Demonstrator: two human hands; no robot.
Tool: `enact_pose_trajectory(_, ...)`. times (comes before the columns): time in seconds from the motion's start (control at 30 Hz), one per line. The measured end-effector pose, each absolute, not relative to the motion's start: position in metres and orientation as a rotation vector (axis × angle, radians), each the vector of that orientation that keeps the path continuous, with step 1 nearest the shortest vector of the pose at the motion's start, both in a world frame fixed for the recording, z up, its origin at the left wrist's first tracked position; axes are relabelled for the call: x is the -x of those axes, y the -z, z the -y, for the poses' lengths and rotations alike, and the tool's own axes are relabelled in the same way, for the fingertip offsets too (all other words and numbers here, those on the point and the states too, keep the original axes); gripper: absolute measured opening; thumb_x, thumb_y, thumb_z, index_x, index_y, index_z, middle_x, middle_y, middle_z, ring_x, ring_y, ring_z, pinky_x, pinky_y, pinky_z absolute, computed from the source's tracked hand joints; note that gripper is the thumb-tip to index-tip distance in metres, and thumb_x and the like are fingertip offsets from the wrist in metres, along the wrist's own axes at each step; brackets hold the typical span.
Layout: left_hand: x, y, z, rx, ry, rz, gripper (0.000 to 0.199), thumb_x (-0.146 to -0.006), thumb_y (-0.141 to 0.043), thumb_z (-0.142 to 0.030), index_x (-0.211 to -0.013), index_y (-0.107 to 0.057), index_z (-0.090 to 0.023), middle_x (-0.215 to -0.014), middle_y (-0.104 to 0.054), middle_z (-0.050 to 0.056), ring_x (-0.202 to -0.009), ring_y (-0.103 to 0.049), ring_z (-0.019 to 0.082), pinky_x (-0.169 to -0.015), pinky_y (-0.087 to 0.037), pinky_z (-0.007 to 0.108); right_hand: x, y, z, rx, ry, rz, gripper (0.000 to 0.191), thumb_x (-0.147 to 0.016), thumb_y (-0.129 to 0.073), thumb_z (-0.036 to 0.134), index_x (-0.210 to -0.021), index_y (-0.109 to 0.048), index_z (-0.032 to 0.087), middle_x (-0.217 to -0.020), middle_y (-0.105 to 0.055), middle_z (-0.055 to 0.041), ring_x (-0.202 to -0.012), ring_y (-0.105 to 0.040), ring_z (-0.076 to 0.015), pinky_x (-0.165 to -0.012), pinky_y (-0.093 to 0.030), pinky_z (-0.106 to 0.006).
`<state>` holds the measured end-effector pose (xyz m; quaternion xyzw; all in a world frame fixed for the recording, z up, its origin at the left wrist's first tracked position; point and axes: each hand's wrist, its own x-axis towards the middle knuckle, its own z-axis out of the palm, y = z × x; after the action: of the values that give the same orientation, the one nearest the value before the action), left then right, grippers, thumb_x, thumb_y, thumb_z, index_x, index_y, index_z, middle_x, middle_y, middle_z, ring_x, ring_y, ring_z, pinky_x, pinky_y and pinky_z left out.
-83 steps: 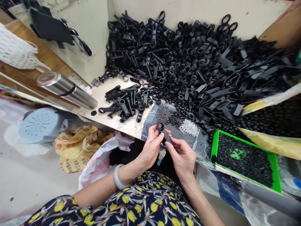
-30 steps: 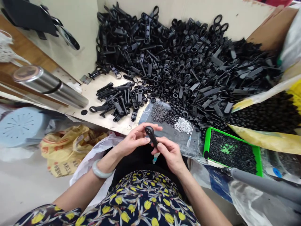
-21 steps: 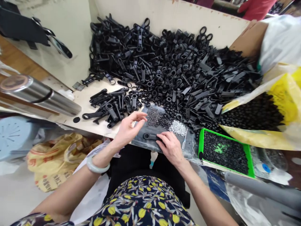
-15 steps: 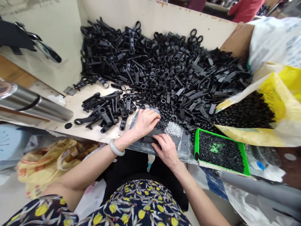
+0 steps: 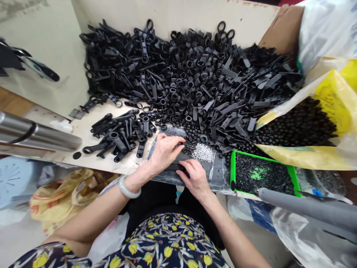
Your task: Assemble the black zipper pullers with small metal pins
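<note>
My left hand (image 5: 166, 153), with a pale bracelet at the wrist, is over the dark work mat (image 5: 220, 173). Its thumb and forefinger are pinched at the edge of a heap of small black parts (image 5: 190, 146); anything between the fingertips is too small to make out. My right hand (image 5: 196, 178) rests at the near side of the mat, fingers curled on a dark elongated plastic part (image 5: 173, 167), which is hard to see against the mat. Beside the black heap lies a pile of small silver pins (image 5: 204, 153). A thin screwdriver-like tool (image 5: 212, 169) lies right of them.
Large piles of black plastic handles (image 5: 119, 63), rings (image 5: 192, 74) and flat levers (image 5: 237, 100) fill the back. Loose assembled-looking handles (image 5: 121, 136) lie left. Right are a green tray (image 5: 233, 171) of black bits and a yellow bag (image 5: 304, 154). A metal cylinder (image 5: 55, 137) juts in from the left.
The camera view has shifted slightly. My left hand has drawn a little nearer to me, still pinched beside the black parts. My right hand stays almost in place on the dark part.
</note>
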<state>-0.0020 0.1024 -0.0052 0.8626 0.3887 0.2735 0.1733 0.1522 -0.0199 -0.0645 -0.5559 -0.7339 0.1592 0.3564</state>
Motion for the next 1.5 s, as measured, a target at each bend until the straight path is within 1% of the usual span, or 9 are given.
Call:
enact_pose_trajectory(0.23,0.015,0.006,-0.054,-2.259,-0.996,-1.124,0.026,-0.097,-0.067,-0.02,-0.122,-0.066,-0.02,-0.103,-0.081,0.004,-0.091,-0.075,0.019,-0.09,-0.046,0.039,-0.15,0.057,0.023,1.474,-0.398,1.933,0.029,-0.104,-0.06,0.031,-0.13,-0.064,0.02,-0.113,-0.069,-0.011,-0.105,-0.064,-0.0255,-0.094,-0.054,-0.043)
enact_pose_trajectory(0.37,0.021,0.008,-0.036,-2.222,-0.995,-1.114,0.017,-0.099,-0.065,-0.023,-0.116,-0.067,-0.02,-0.106,-0.08,0.005,-0.09,-0.074,0.019,-0.091,-0.044,0.04,-0.16,0.04,0.041,1.569,-0.322,1.918,0.031,-0.104,-0.06,0.033,-0.134,-0.064,0.024,-0.12,-0.07,-0.0106,-0.11,-0.065,-0.026,-0.097,-0.053,-0.044)
enact_pose_trajectory(0.43,0.025,0.01,-0.026,-2.216,-0.967,-1.102,0.012,-0.101,-0.064,-0.025,-0.111,-0.069,-0.021,-0.102,-0.08,0.003,-0.087,-0.073,0.019,-0.091,-0.042,0.04,-0.17,0.032,0.053,1.664,-0.265,1.872,0.029,-0.104,-0.06,0.032,-0.131,-0.065,0.026,-0.119,-0.071,-0.0093,-0.109,-0.067,-0.0253,-0.096,-0.052,-0.044)
enact_pose_trajectory(0.53,0.028,0.017,-0.014,-2.234,-0.915,-1.077,0.012,-0.103,-0.061,-0.025,-0.109,-0.071,-0.022,-0.098,-0.08,0.002,-0.086,-0.072,0.018,-0.088,-0.039,0.04,-0.188,0.025,0.065,1.81,-0.208,1.751,0.021,-0.104,-0.059,0.032,-0.122,-0.068,0.025,-0.111,-0.072,-0.0076,-0.101,-0.068,-0.0236,-0.093,-0.052,-0.041)
enact_pose_trajectory(0.7,0.025,0.033,-0.01,-2.21,-0.926,-1.069,0.015,-0.104,-0.058,-0.022,-0.112,-0.071,-0.021,-0.102,-0.079,0.004,-0.095,-0.071,0.019,-0.091,-0.039,0.04,-0.203,0.022,0.056,1.912,-0.16,1.748,0.015,-0.105,-0.057,0.031,-0.104,-0.07,0.023,-0.099,-0.072,-0.0047,-0.092,-0.066,-0.0212,-0.087,-0.05,-0.036)
enact_pose_trajectory(0.83,0.021,0.041,-0.012,-2.212,-0.91,-1.061,0.016,-0.104,-0.057,-0.024,-0.113,-0.07,-0.021,-0.106,-0.078,0.005,-0.099,-0.07,0.019,-0.092,-0.039,0.04,-0.2,0.027,0.04,1.927,-0.151,1.84,0.016,-0.105,-0.056,0.031,-0.101,-0.07,0.024,-0.096,-0.071,-0.0039,-0.091,-0.065,-0.0204,-0.086,-0.047,-0.035)
enact_pose_trajectory(1.03,0.017,0.046,-0.016,-2.212,-0.872,-1.091,0.018,-0.104,-0.058,-0.03,-0.111,-0.071,-0.02,-0.102,-0.076,0.007,-0.096,-0.067,0.022,-0.087,-0.042,0.038,-0.198,0.039,0.021,1.95,-0.04,1.968,0.023,-0.107,-0.053,0.035,-0.094,-0.069,0.023,-0.092,-0.07,-0.005,-0.091,-0.063,-0.0222,-0.083,-0.044,-0.035)
enact_pose_trajectory(1.3,0.018,0.047,-0.019,-2.185,-0.85,-1.086,0.018,-0.104,-0.057,-0.031,-0.11,-0.07,-0.021,-0.101,-0.076,0.006,-0.097,-0.067,0.021,-0.087,-0.043,0.038,-0.199,0.036,0.016,1.97,-0.011,2.076,0.023,-0.106,-0.053,0.034,-0.095,-0.069,0.022,-0.094,-0.07,-0.0068,-0.091,-0.062,-0.0226,-0.078,-0.043,-0.035)
enact_pose_trajectory(1.5,0.016,0.041,-0.019,-2.198,-0.806,-1.074,0.011,-0.101,-0.064,-0.028,-0.105,-0.071,-0.021,-0.102,-0.076,0.005,-0.097,-0.066,0.022,-0.085,-0.041,0.039,-0.203,0.029,0.012,2.021,-0.135,2.069,0.024,-0.106,-0.056,0.038,-0.091,-0.069,0.023,-0.091,-0.069,-0.0025,-0.08,-0.064,-0.0176,-0.068,-0.04,-0.032)
